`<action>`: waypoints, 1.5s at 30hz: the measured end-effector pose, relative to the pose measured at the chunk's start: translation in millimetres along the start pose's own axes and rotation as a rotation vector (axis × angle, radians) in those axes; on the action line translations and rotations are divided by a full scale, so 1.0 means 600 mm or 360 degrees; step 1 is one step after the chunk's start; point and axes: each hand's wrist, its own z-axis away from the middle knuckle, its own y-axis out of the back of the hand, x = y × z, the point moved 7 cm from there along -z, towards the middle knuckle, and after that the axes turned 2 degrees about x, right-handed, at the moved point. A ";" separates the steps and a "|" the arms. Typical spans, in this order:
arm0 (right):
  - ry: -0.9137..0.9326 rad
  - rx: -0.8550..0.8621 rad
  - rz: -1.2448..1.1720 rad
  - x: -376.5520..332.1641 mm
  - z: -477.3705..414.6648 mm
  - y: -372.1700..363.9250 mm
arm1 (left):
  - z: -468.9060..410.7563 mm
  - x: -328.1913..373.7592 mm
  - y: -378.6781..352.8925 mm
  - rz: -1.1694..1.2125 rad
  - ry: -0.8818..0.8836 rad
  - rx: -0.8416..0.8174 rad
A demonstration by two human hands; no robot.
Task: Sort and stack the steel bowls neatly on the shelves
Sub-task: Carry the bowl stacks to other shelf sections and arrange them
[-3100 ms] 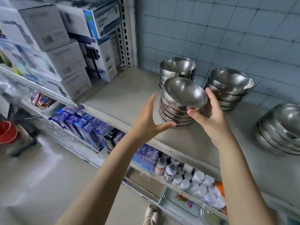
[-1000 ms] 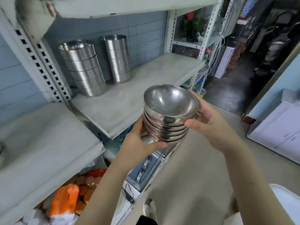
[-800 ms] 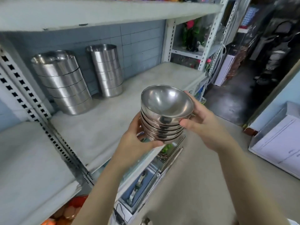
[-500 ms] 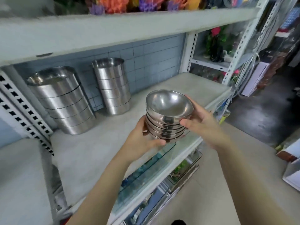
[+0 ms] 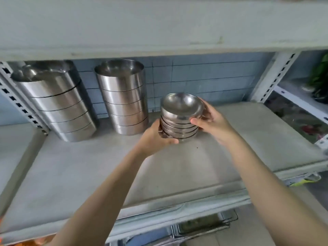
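Observation:
A stack of several small round steel bowls (image 5: 180, 121) is held over the grey shelf (image 5: 177, 166), near its back. My left hand (image 5: 156, 137) cups the stack's lower left side. My right hand (image 5: 211, 121) grips its upper right side. The stack's base is at or just above the shelf surface; I cannot tell whether it touches. Left of it stand two tall stacks of straight-sided steel containers: a wide one (image 5: 58, 107) at the far left and a narrower one (image 5: 124, 100) close beside the bowls.
An upper shelf board (image 5: 159, 23) hangs low overhead. A perforated upright (image 5: 23, 107) bounds the bay on the left, another upright (image 5: 273, 77) on the right. A blue tiled wall (image 5: 204, 80) closes the back. Trays sit below the front edge.
The view has swung from another bay to this one. Both hands have carried the bowl stack forward and in over the shelf, beside the narrower container stack.

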 end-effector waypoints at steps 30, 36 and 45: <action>0.0155 -0.0310 0.0142 0.026 -0.157 0.011 | -0.082 0.002 -0.001 0.0032 -0.0009 0.0345; 0.0128 -0.0402 0.0159 0.029 -0.165 0.014 | -0.081 0.001 -0.005 -0.0002 0.0009 0.0364; 0.0126 -0.0347 0.0261 0.018 -0.185 0.022 | -0.082 0.004 -0.004 -0.0089 0.0019 0.0391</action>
